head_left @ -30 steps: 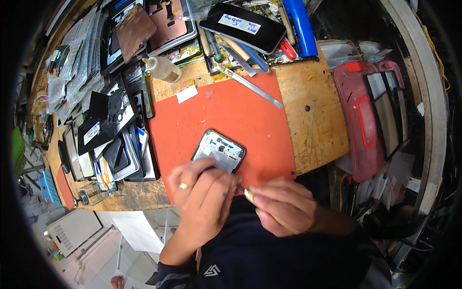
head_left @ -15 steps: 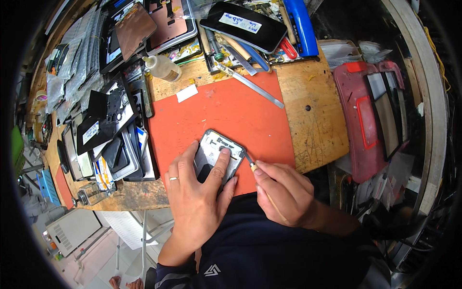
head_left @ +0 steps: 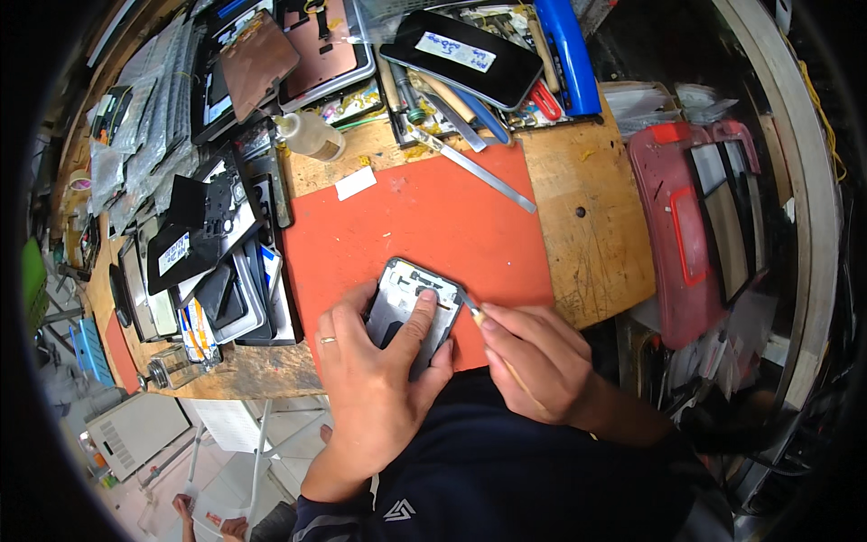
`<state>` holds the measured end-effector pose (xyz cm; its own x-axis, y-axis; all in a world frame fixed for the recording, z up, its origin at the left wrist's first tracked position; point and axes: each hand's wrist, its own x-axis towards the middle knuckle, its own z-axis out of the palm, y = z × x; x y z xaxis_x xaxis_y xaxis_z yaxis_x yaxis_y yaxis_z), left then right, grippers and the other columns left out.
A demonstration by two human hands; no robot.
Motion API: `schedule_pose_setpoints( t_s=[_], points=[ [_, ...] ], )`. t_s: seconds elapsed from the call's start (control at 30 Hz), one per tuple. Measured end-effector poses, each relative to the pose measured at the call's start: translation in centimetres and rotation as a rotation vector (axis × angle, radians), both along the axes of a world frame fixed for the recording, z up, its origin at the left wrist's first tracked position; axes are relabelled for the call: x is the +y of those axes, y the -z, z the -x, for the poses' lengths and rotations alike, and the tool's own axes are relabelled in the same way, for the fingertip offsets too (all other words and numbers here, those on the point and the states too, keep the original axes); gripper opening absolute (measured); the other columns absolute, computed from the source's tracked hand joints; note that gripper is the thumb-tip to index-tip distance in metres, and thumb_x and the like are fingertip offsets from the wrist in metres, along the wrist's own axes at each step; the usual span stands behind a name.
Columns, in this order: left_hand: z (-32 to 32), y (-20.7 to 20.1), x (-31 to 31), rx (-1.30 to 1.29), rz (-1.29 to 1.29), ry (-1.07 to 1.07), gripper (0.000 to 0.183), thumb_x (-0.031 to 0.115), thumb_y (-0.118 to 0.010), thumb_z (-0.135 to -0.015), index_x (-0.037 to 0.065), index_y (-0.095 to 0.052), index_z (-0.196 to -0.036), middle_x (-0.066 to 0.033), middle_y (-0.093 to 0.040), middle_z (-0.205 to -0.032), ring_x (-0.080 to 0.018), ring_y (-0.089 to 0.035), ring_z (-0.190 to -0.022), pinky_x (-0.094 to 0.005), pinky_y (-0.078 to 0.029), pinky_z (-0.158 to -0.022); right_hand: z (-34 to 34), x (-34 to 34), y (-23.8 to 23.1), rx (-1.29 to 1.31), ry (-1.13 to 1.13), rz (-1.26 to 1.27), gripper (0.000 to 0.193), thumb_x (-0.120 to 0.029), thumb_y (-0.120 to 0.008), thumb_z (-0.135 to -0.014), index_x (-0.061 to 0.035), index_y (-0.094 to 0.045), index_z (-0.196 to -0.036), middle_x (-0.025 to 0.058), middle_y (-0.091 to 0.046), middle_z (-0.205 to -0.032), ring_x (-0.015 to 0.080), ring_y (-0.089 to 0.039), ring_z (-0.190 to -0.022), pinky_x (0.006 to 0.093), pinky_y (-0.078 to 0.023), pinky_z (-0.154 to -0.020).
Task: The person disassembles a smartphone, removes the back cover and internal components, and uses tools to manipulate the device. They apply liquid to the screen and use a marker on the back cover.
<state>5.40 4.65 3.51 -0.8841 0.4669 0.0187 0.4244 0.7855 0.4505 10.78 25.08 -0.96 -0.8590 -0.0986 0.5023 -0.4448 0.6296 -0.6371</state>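
A phone frame (head_left: 394, 298) with a pale, bare inner face and dark edges lies on the orange mat (head_left: 433, 217). My left hand (head_left: 375, 370) holds it down, the index finger pressed on its upper face and the thumb along its right side. In my closed right hand (head_left: 544, 366) is a slim wooden-handled tool (head_left: 478, 314) with a short metal blade. The blade's tip meets the frame at its upper right corner. My fingers cover the frame's lower left part.
A long metal strip tool (head_left: 479, 173) and a white slip (head_left: 356, 183) lie at the mat's far side. Behind stand a dropper bottle (head_left: 312, 137) and a black phone (head_left: 465, 59) over hand tools. Stacked device parts (head_left: 217, 217) crowd the left; a reddish case (head_left: 664, 226) is right.
The view has shifted slightly. Both hands and the phone frame have come a little nearer to me, with the blade still at the same corner. Another person's hands at lower left have moved.
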Motion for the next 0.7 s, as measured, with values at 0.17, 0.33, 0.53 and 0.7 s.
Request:
schedule_pose_setpoints(
  t_s=[0.17, 0.33, 0.53, 0.7],
  points=[
    [0.0, 0.0, 0.0, 0.017, 0.02, 0.006, 0.055, 0.024, -0.092, -0.082, 0.012, -0.08, -0.135, -0.0265, -0.056, -0.138, -0.0437, -0.056, -0.121, -0.0522, -0.048, -0.102, 1.2, 0.1, -0.2, -0.004, -0.051, -0.028, 0.033, 0.005, -0.078, -0.086, 0.0116, -0.072, -0.118, 0.0242, -0.074, -0.115, 0.0354, -0.074, -0.095, 0.0431, -0.059, -0.081],
    [0.1, -0.2, -0.2, 0.018, 0.006, 0.023, 0.054, 0.026, -0.091, -0.084, 0.012, -0.08, -0.135, -0.027, -0.056, -0.137, -0.0438, -0.056, -0.122, -0.0519, -0.047, -0.102, 1.7, 1.0, -1.2, -0.009, -0.051, -0.092, 0.032, -0.002, -0.082, -0.086, 0.0056, -0.075, -0.115, 0.0169, -0.077, -0.113, 0.0316, -0.074, -0.096, 0.0442, -0.054, -0.084],
    [0.2, -0.3, -0.4, -0.013, 0.026, 0.026, 0.053, 0.026, -0.089, -0.085, 0.013, -0.08, -0.135, -0.0255, -0.055, -0.14, -0.0431, -0.053, -0.126, -0.0526, -0.044, -0.105, 5.1, -0.8, -1.2, 0.002, -0.089, -0.048, 0.03, -0.003, -0.082, -0.085, 0.0038, -0.075, -0.114, 0.0159, -0.078, -0.113, 0.0305, -0.074, -0.097, 0.0432, -0.053, -0.086],
    [0.2, 0.1, -0.6, -0.005, -0.023, 0.031, 0.054, 0.026, -0.088, -0.085, 0.012, -0.08, -0.136, -0.025, -0.055, -0.141, -0.0422, -0.054, -0.125, -0.0514, -0.044, -0.103, 4.0, 0.3, -1.2, -0.045, -0.109, -0.044, 0.032, -0.004, -0.083, -0.085, 0.0036, -0.075, -0.115, 0.0158, -0.078, -0.113, 0.0315, -0.074, -0.098, 0.044, -0.052, -0.086]
  ],
)
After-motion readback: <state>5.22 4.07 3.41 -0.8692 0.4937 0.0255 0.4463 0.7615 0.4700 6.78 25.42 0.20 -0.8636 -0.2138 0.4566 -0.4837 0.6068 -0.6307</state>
